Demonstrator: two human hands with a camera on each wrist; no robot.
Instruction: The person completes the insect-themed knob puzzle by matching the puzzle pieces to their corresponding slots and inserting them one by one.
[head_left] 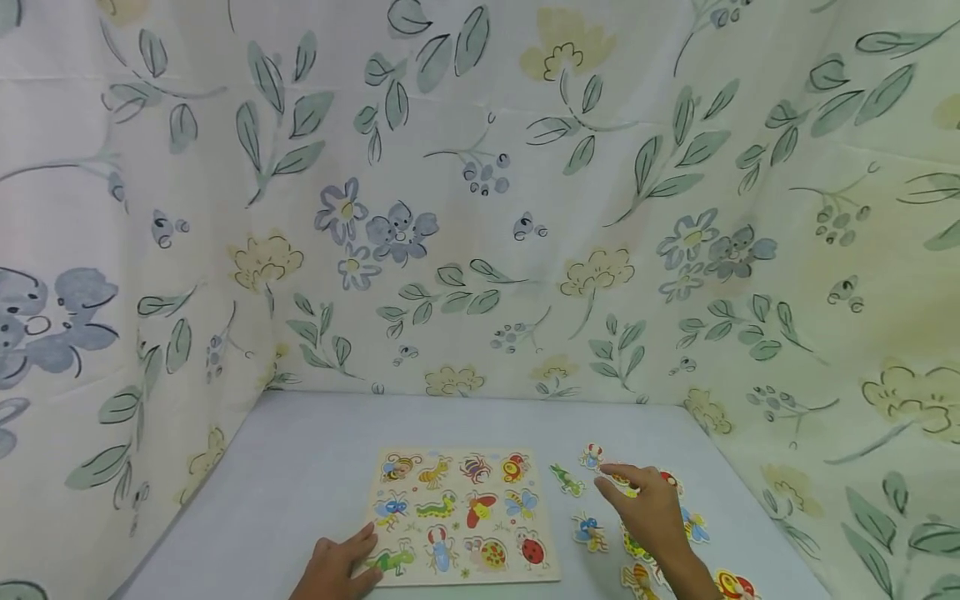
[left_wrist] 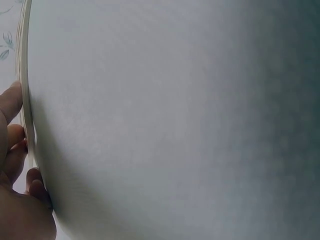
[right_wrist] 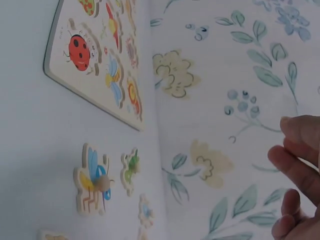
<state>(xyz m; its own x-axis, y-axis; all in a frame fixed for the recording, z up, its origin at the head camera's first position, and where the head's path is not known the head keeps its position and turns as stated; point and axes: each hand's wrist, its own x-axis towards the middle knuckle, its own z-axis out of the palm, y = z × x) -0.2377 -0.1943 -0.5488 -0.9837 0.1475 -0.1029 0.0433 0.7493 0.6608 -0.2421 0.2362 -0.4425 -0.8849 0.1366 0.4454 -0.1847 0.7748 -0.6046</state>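
A wooden insect puzzle board (head_left: 465,518) lies flat on the table, printed with several bugs. My left hand (head_left: 337,562) rests against its lower left side, fingertips on the edge. The left wrist view shows the fingers (left_wrist: 15,102) touching a pale edge. To the right of the board, my right hand (head_left: 651,510) hovers over loose insect pieces, thumb and forefinger apart, with nothing seen between them. Closest to its fingertips is a red-and-blue beetle piece (head_left: 591,457). A green grasshopper piece (head_left: 567,481) and a blue mosquito piece (head_left: 590,533) lie beside the board; the mosquito has a knob.
More loose pieces lie under and around the right forearm, among them a blue-winged piece (head_left: 694,526), an orange-striped piece (head_left: 639,579) and a red-and-yellow piece (head_left: 735,585), some partly hidden. Floral cloth (head_left: 465,208) hangs behind and on both sides of the pale table (head_left: 315,433).
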